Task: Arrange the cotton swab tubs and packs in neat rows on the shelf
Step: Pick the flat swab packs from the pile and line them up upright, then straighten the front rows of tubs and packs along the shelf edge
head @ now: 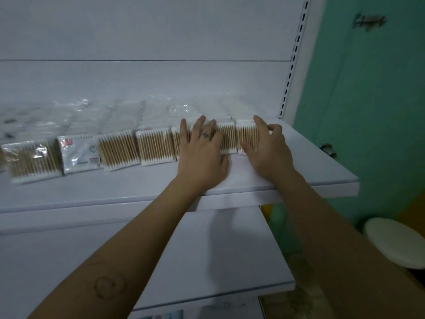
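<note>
Both hands reach over the front edge of the white shelf (299,171), held apart. The left hand (202,146) lies flat, fingers spread, on the front row of swab packs (119,149), probably to steady it. The right hand (264,143) pinches the end pack (247,134), likely squaring it against its neighbour. Behind lie blurred clear packs (80,111), and beyond them a green wall (368,88).

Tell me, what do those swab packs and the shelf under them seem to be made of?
Swab packs: clear, glossy plastic film, going by the glints and wrinkles. Inside are tan sticks that look like wood or bamboo, with white cottony tips.
Shelf: smooth, matte white board, perhaps painted metal or laminate; the look alone does not settle it.
</note>
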`<state>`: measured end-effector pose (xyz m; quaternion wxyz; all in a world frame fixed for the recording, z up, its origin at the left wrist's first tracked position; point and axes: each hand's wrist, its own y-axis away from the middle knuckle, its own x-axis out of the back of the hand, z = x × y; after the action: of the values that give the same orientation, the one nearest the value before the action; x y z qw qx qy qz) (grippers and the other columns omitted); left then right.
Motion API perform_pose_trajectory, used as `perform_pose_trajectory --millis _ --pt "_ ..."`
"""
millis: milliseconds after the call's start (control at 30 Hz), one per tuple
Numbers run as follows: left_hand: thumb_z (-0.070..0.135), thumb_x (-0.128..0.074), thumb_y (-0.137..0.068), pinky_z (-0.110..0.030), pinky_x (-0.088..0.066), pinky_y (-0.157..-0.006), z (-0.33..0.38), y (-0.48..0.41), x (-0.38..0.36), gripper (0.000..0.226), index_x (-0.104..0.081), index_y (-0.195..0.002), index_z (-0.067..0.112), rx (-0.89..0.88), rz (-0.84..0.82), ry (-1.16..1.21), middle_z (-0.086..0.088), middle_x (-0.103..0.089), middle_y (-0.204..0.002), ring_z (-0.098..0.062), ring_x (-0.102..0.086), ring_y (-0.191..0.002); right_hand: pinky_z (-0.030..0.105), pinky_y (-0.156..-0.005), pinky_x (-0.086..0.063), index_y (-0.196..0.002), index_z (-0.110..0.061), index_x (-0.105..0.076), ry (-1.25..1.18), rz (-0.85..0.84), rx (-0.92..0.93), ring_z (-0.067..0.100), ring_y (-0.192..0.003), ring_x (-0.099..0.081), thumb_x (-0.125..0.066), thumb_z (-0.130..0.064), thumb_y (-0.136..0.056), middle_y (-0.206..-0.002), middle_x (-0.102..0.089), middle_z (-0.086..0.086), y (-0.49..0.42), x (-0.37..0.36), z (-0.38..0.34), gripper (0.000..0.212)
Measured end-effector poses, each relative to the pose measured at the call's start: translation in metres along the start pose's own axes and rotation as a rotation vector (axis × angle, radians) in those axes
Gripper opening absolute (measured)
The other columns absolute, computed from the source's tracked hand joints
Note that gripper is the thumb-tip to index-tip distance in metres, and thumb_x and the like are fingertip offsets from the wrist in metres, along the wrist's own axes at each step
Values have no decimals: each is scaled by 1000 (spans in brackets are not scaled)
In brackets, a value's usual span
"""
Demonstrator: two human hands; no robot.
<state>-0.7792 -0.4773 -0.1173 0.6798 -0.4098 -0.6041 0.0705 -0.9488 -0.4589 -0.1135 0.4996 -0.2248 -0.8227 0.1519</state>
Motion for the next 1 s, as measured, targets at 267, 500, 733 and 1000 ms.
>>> perform_pose_trajectory --millis 267,500,733,1000 --pt "38 -58 -82 -56 2 -118 2 -4 2 49 -58 -125 14 11 38 7 -9 -44 -147 -32 -22 -145 45 -113 -25 -154 -36 -8 103 12 -26 34 -141 -18 -56 -55 -90 -156 -13 16 -4 6 -5 82" --pt "33 -59 -84 -53 0 -119 -1 6 10 45 -57 -126 17 54 58 137 -6 -48 -144 -29 -27 -143 46 -121 -5 -155 -34 -10 161 35 -9 31 -148 0 -58 -57 -88 -161 3 14 8 14 -4 85" --pt "34 -59 -88 -47 0 -120 -49 20 47 49 -51 -134 22 130 46 144 -2 -45 -146 -22 -25 -144 50 -118 8 -153 -33 -19 189 118 161 27 -149 5 -60 -60 -85 -162 0 10 12 19 -45 84" --pt "34 -59 -89 -45 -9 -119 -139 72 117 49 -50 -136 19 216 89 78 -1 -51 -141 -21 -33 -139 49 -120 8 -152 -34 -22 18 66 354 23 -149 6 -59 -56 -87 -162 -1 4 28 2 -174 78"
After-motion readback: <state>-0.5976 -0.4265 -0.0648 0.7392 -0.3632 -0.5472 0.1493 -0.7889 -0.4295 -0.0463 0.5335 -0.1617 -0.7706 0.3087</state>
